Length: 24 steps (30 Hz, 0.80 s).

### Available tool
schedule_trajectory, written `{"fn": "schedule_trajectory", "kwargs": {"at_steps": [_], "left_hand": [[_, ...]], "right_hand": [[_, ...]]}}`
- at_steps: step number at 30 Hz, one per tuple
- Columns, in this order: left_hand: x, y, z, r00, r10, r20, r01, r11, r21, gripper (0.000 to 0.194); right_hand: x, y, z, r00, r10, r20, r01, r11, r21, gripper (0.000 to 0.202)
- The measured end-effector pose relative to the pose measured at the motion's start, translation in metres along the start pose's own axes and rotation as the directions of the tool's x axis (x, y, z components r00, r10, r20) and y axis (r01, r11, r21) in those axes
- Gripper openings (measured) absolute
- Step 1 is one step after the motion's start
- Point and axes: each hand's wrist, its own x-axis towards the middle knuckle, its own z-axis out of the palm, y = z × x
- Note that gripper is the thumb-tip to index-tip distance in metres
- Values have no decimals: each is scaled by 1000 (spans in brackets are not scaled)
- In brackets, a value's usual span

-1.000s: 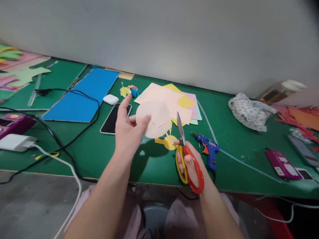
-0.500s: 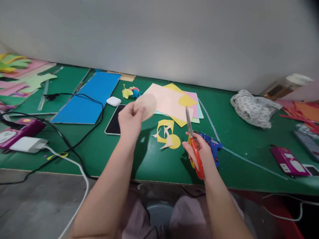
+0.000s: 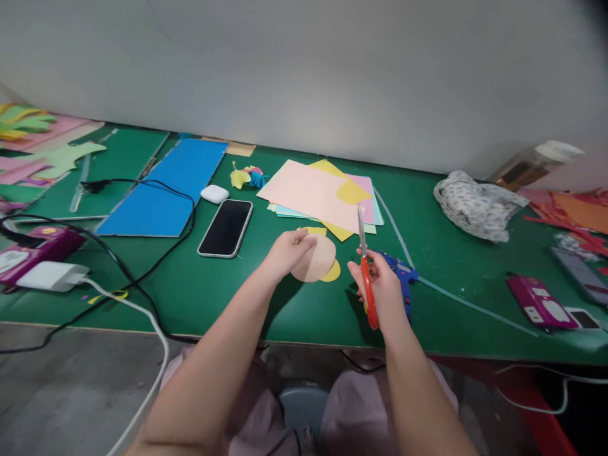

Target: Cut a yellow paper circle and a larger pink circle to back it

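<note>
Pinched in my left hand [image 3: 291, 252] is a pale peach paper circle [image 3: 316, 261], held over the yellow scraps. A yellow paper circle [image 3: 333, 271] and a cut yellow square [image 3: 313, 231] stick out partly from behind it. My right hand [image 3: 382, 285] is closed around the red handle of the scissors [image 3: 365, 272]; their blades point away from me and look shut. Close beside that hand lies a blue glue gun [image 3: 403, 278], partly covered by it. Beyond both hands is a stack of coloured paper sheets [image 3: 304, 190], peach on top.
A phone [image 3: 225, 228] and a white earbud case [image 3: 215, 194] lie left of the paper. Farther left are a blue board [image 3: 164, 190], black cable and a purple power strip [image 3: 42, 253]. On the right sit a patterned cloth bundle [image 3: 479, 206] and another purple device [image 3: 541, 303].
My left hand has moved right and down, carrying the peach circle from beside the paper stack to over the yellow scraps. The phone is now uncovered. My right hand keeps the scissors nearly in place.
</note>
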Motion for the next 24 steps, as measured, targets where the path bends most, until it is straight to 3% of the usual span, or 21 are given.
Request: {"fn": "schedule_trajectory", "kwargs": {"at_steps": [8,11,16,18,21,24], "left_hand": [[11,-10,-36,956,70,-283,-17,982,187,22],[8,-8,-38,931,62,-359,-8,988,152,22],[3,-1,-33,923,26,-384,-48,998,-47,26],[1,2,-32,928,-8,-372,-56,985,-162,27],[-5,9,-28,951,-66,-301,-38,944,-329,28],[-13,15,-20,967,-79,-242,-35,900,-434,30]], "right_hand": [[-4,-8,2,995,-66,80,74,991,-112,39],[-6,-11,6,988,-79,132,97,986,-137,36],[-5,-9,11,985,-132,106,151,969,-197,39],[-4,-8,11,991,-104,79,115,983,-141,39],[-2,-8,11,997,-16,80,8,994,110,44],[-2,-10,11,988,30,154,-87,923,374,53]]}}
